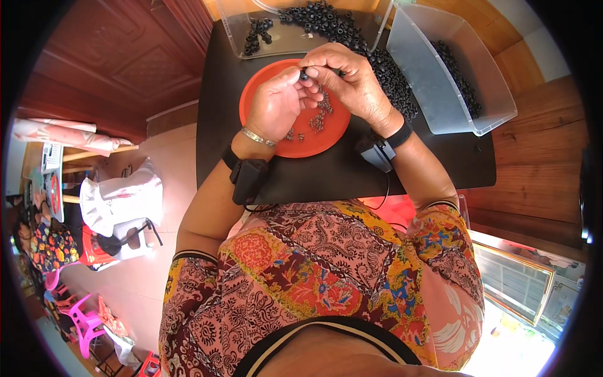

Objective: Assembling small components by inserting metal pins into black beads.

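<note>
Above a round orange tray (294,149), my two hands meet at a small round black part (304,74). My left hand (279,103) grips this part between thumb and fingertips, with its other fingers curled. Thumb and forefinger of my right hand (352,78) pinch together at the part's upper edge; whether they hold a smaller piece too is hidden. A second dark bit (342,73) shows by the right hand's curled fingers. Small metal pieces (321,116) lie scattered on the tray below the hands.
The dark table (289,182) carries a clear bin (232,47) of black parts at the back and a tilted translucent bin (440,94) at right. A heap of black parts (392,81) lies between them. Wrist devices (250,179) with cables sit on both forearms. A person (53,248) is far left.
</note>
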Available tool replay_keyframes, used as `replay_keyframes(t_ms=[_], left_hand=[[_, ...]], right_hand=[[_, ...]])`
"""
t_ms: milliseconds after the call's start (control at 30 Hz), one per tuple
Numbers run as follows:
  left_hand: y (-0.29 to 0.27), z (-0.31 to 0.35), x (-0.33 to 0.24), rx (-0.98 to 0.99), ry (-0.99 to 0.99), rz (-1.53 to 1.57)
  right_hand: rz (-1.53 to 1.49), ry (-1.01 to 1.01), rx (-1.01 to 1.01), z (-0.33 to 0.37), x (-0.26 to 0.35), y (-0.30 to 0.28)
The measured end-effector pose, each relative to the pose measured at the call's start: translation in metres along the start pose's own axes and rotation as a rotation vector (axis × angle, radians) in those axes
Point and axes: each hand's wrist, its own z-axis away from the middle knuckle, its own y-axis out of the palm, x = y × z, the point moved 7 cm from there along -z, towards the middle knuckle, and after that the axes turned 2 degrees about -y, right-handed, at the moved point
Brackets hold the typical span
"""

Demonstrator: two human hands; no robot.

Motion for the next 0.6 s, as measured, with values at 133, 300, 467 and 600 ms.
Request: replay_keyframes(t_ms=[133, 300, 467, 600], left_hand=[[-0.003, 0.000, 0.003, -0.042, -0.016, 0.032], [-0.007, 0.000, 0.005, -0.080, -0.024, 0.023], [-0.004, 0.001, 0.005, -0.120, -0.044, 0.025], [-0.003, 0.000, 0.004, -0.054, -0.042, 0.041]], right_hand=[[0.386, -0.284, -0.032, -0.002, 0.015, -0.003], [0.538, -0.392, -0.066, 0.001, 0.024, 0.002], [0.526, -0.397, -0.058, 0.002, 0.020, 0.002], [0.472, -0.367, -0.049, 0.001, 0.016, 0.000]])
